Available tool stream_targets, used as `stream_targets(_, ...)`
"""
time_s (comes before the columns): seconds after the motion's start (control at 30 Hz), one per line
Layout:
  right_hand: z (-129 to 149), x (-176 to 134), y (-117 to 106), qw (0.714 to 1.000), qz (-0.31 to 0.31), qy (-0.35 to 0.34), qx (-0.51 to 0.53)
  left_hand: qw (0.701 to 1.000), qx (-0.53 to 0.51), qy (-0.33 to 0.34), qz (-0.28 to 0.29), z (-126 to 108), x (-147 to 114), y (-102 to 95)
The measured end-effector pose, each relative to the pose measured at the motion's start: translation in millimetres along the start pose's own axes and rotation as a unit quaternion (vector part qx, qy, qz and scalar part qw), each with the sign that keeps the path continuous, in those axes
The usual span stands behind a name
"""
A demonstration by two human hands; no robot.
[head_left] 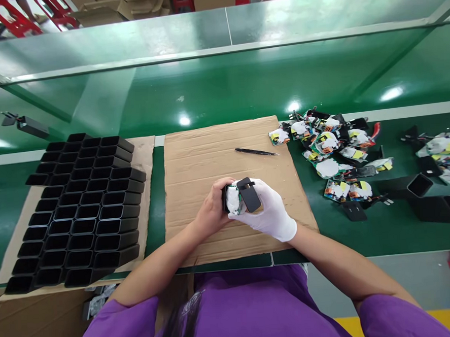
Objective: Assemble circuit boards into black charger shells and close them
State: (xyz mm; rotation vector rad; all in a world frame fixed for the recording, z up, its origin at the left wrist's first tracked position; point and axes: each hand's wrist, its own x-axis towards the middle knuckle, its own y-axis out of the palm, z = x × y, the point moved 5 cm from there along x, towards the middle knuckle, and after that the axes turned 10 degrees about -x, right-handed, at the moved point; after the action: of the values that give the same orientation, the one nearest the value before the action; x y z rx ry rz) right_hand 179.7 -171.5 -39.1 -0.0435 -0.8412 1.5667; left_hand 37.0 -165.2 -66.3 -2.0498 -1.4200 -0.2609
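Bare, my left hand (215, 205) wraps round a black plastic housing (224, 199) above the cardboard. My right hand (274, 214), in a white glove, grips a circuit board (233, 199) coated in white filler, with a black end cap (249, 194) at its near side. The board sits at the housing's mouth, close against it; how far inside it reaches is hidden by my fingers. Beyond both hands, a pair of black tweezers (257, 151) lies on the cardboard sheet (197, 150).
To the left, rows of black housings (86, 212) lie with open ends facing me. A pile of circuit boards (327, 144) with plugs spreads to the right. Further right are loose housings (439, 209) and more boards (447, 147). One plug-ended housing (32, 125) lies back left.
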Motion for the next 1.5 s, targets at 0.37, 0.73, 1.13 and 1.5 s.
stream_targets(0.37,-0.1,0.2,0.2,1.000,0.002,-0.013,-0.008,1.000,0.012,0.010,0.005,-0.8,1.1,-1.6)
stream_targets(0.73,0.9,-1.8,0.5,0.998,0.008,-0.053,-0.019,0.999,0.000,0.047,0.005,-7.1,4.0,-3.9)
stream_targets(1.13,2.2,-0.2,1.5,0.998,0.014,-0.056,-0.012,0.999,0.030,0.032,0.005,-2.9,2.1,-4.9)
stream_targets(1.5,-6.6,-1.4,11.8,0.995,0.094,0.003,0.037,0.999,0.034,-0.018,-0.034,6.4,-2.2,-4.8)
